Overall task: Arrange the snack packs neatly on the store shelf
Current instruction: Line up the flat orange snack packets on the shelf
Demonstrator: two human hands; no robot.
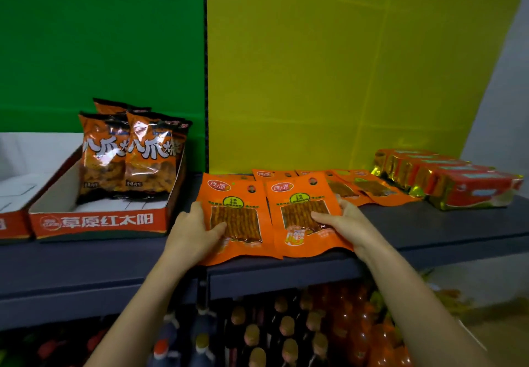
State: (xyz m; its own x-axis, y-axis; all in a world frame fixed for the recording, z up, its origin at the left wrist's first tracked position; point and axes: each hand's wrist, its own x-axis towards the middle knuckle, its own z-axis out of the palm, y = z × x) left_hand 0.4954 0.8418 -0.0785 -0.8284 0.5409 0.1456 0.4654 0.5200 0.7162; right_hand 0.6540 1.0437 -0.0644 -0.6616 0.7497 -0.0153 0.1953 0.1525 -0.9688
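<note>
At a store display backed by green and yellow panels, I stand over the dark grey shelf (86, 263), its front edge running across below my wrists. Toward the shelf's left end sits a red-fronted cardboard tray (98, 223) printed with white characters, holding upright orange-and-black crisp bags (130, 154) at its back. At the right end lies a row of red-and-gold foil packs (446, 179), stacked side by side and reaching toward the right edge. Between them, at the middle of the front edge, lie the snack packs: two flat orange pouches with clear windows showing brownish-red strips, a red oval logo at top left of each and a green round label above the window. My left hand (194, 232) rests flat with fingers spread on the left orange pack (237, 195), thumb across its window. My right hand (347, 222) lies open on the right orange pack (300, 203), fingers along its right side, thumb on the window. More orange packs (369, 187) fan out behind, overlapping, toward the foil packs.
</note>
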